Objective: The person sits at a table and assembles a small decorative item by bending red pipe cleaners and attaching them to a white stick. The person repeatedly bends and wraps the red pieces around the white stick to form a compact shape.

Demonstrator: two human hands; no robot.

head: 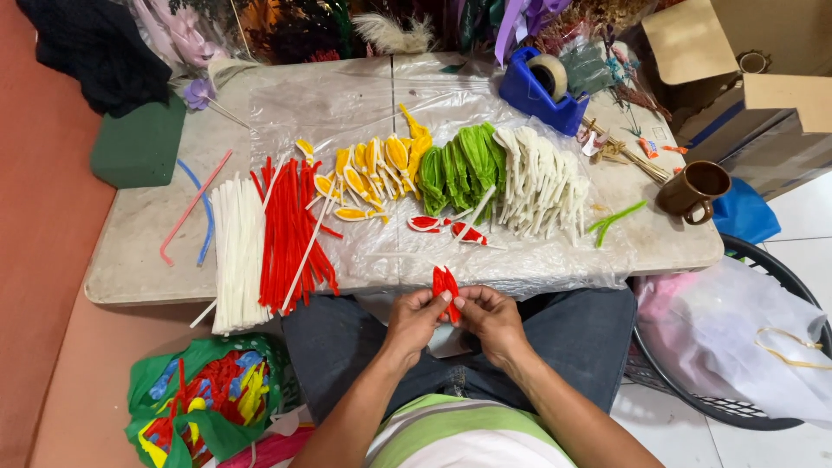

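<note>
My left hand (pixel 414 318) and my right hand (pixel 488 316) meet over my lap, just in front of the table edge. Together they pinch a small red pipe-cleaner loop piece (pixel 445 282) that sticks up between the fingertips. On the table (pixel 130 269) just beyond lie two finished red-and-white loops (pixel 446 227). A bundle of straight red pipe cleaners (pixel 292 232) and a bundle of white ones (pixel 237 251) lie to the left.
Yellow loops (pixel 373 173), green loops (pixel 459 165) and white loops (pixel 542 186) rest on a plastic sheet. A blue tape dispenser (pixel 537 87), brown mug (pixel 693 191), green foam block (pixel 139 143), cardboard boxes (pixel 763 69), a dark basket (pixel 737 338) and a green bag (pixel 204 403) surround me.
</note>
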